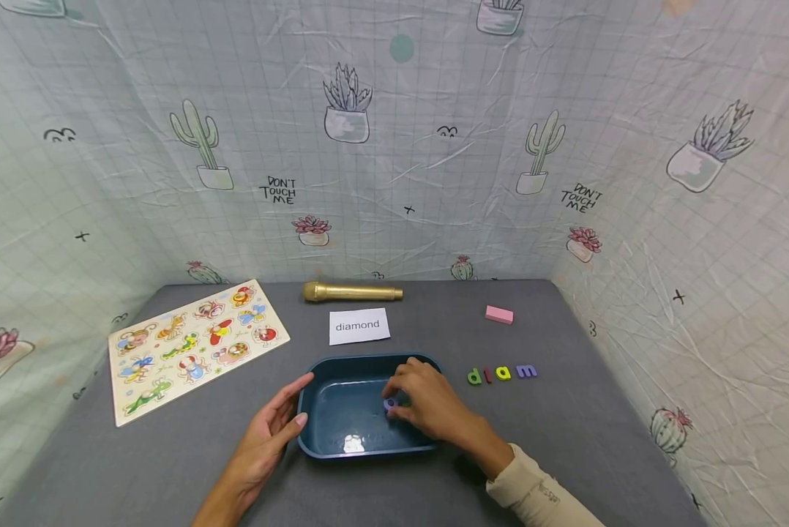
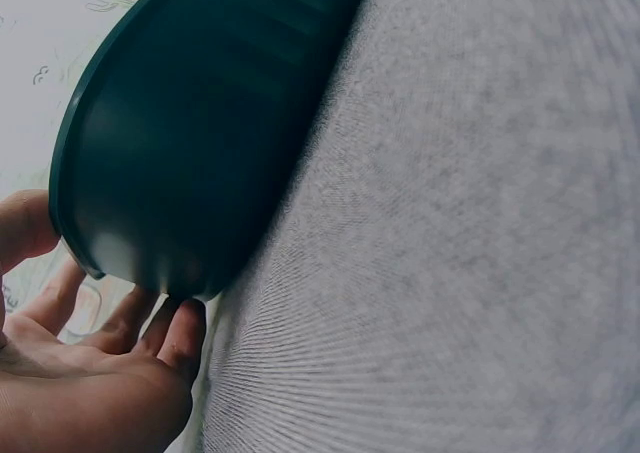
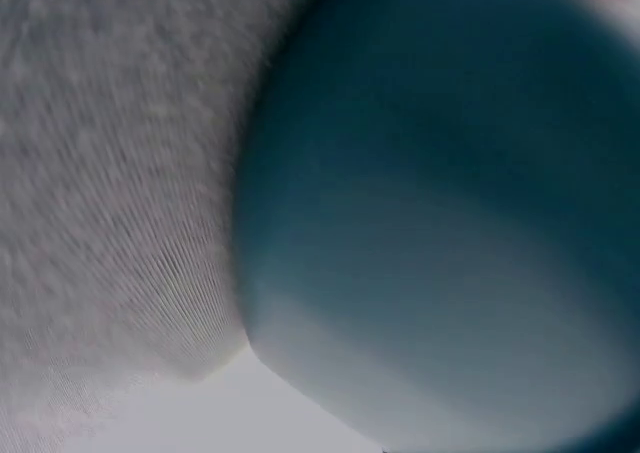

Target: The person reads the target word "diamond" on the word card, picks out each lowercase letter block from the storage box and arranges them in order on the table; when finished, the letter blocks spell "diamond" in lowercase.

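My right hand [image 1: 427, 399] reaches over the right side of a dark blue tray [image 1: 335, 356]. Its thumb and fingers pinch a small purple letter [image 1: 390, 403] that looks like an "o", low inside the tray. A bit of green shows under the palm; the rest there is hidden. My left hand [image 1: 266, 435] rests against the tray's left end with fingers extended. In the left wrist view, the thumb of the left hand [image 2: 90, 383] is at the rim and the other fingertips touch the outer wall. The right wrist view shows only the tray's outer side [image 3: 430, 253], with no hand visible.
Right of the tray, a green "d" [image 1: 474, 376], red "i" [image 1: 488, 375], yellow "a" [image 1: 503, 374] and purple "m" [image 1: 527, 371] form a row. Behind lie a "diamond" card [image 1: 359, 337], gold microphone [image 1: 355, 293] and pink block [image 1: 499, 315]. An insect puzzle board [image 1: 193, 366] lies left.
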### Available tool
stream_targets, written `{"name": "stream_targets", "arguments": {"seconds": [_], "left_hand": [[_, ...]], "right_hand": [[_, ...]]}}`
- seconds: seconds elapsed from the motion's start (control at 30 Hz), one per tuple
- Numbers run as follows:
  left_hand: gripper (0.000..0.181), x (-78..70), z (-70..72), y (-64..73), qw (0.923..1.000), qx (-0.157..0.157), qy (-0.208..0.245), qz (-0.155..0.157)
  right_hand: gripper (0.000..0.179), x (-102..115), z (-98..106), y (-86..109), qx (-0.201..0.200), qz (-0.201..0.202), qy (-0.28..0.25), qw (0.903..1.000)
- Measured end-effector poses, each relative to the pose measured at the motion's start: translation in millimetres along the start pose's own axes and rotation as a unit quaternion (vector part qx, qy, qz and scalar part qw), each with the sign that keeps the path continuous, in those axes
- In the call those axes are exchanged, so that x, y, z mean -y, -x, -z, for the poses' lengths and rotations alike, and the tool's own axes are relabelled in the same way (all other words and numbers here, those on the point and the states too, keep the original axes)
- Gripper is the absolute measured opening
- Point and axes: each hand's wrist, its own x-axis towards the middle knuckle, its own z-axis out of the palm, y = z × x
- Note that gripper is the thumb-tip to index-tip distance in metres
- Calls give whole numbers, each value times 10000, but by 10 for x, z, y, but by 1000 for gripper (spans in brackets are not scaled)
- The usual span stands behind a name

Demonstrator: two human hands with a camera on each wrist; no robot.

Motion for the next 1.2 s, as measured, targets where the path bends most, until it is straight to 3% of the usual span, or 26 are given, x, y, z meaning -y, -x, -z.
{"name": "stream_targets", "arguments": {"seconds": [0.27, 0.6, 1.2], "left_hand": [[60, 1, -5, -2, 10000, 0, 42, 34], [61, -15, -16, 0, 9999, -61, -8, 159], [60, 12, -7, 1, 10000, -41, 33, 7]], "right_hand": [[23, -15, 140, 29, -271, -371, -82, 9989], [25, -111, 323, 115, -855, -443, -233, 9951], [28, -521, 472, 403, -1410, -1140, -321, 9829]]}}
